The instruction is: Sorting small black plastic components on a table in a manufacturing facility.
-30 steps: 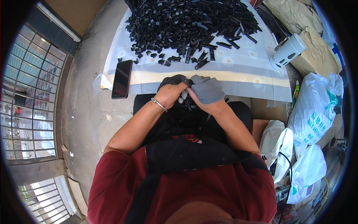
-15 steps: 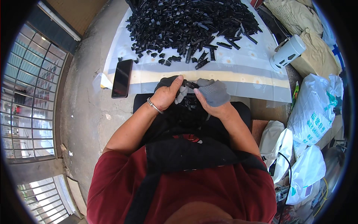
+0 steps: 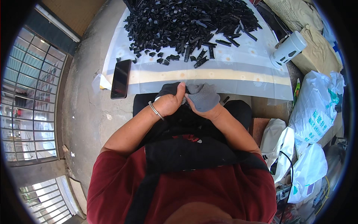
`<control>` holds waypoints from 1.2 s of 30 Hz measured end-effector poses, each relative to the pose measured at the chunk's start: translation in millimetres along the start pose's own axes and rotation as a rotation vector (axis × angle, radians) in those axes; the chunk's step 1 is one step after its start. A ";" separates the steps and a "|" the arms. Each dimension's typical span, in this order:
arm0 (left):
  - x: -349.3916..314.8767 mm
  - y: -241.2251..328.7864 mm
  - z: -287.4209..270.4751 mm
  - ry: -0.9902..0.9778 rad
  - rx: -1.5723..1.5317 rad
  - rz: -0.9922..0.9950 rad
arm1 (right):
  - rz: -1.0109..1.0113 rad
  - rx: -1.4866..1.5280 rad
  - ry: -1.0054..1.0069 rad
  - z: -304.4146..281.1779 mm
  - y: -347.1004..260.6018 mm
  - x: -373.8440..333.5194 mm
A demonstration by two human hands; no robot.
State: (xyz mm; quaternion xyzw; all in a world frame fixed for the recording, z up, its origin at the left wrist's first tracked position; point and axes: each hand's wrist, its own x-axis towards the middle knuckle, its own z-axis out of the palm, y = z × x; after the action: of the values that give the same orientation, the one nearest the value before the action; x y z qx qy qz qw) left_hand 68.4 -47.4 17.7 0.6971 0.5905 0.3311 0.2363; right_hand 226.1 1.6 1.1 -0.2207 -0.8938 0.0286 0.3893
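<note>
My left hand [image 3: 171, 100] and my right hand [image 3: 203, 98] are pressed together over my lap, just off the table's near edge. Both wear grey fingerless-style gloves that leave the thumbs bare. The fingers are curled closed and the thumb tips nearly meet. They close round a small black plastic piece, now almost wholly hidden by the gloves. A short dark stick-like piece [image 3: 226, 99] shows just right of my right hand; whether it is held or lies on my leg I cannot tell. A large heap of black plastic pieces [image 3: 179, 30] covers the far part of the table.
A flowered cloth [image 3: 231, 84] covers the table. A black phone [image 3: 121, 79] lies at its left edge beside a clear plastic container [image 3: 100, 83]. A white-grey tumbler [image 3: 288, 49] stands on the right. White plastic bags [image 3: 311, 108] and a brown sack [image 3: 315, 52] crowd the right side.
My hands have drawn closer together, the right moving left and slightly down. The black piece that showed between them is now covered. The dark stick-like piece has come into sight.
</note>
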 end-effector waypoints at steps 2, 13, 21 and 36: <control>-0.1 -4.9 -2.2 -0.096 -0.031 -0.174 | -0.006 0.040 0.011 -6.3 -1.9 2.7; 93.2 -11.5 -3.0 0.118 0.555 0.087 | 0.254 -0.336 -0.285 -21.5 60.9 44.0; 106.8 -15.7 6.9 -0.093 0.656 0.021 | 0.135 -0.355 -0.128 -11.1 77.9 24.1; 20.2 -23.8 14.0 -0.144 -0.643 -0.505 | 0.258 -0.112 -0.127 -12.5 2.5 18.1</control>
State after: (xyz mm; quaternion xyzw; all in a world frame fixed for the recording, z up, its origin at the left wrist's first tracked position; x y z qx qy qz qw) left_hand 64.6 -22.2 -5.1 0.4425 0.5912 0.3807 0.5565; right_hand 225.0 9.9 21.6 -0.3528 -0.8810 0.0425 0.3124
